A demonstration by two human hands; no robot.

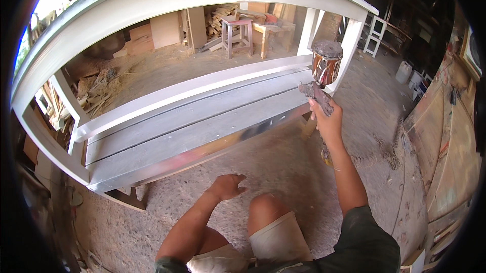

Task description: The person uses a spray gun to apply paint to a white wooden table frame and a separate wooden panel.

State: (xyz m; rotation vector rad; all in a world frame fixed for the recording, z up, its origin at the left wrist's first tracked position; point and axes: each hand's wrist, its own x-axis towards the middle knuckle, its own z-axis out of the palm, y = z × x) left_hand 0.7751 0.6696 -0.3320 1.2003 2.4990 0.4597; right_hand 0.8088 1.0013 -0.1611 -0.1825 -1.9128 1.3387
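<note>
My right hand (327, 115) is closed around the grip of a spray gun (316, 92), which is crusted with old paint. On top of the gun sits a round paint cup (326, 63) with brown and white drips down its side. The gun's nose points left, close to the right end of a white-painted wooden frame (147, 102). The frame rests on a grey slatted bench (223, 122) with paint smears along its front edge. Low in front of the bench, my left hand (228, 187) hangs empty above the floor, with finger and thumb apart.
A hose (364, 161) trails over the rough floor on the right. Beyond the frame stand a reddish stool (237, 37), a small wooden table (273, 32) and stacked wood (220, 20). Boards (440, 136) lean along the right side, near pale containers (403, 72).
</note>
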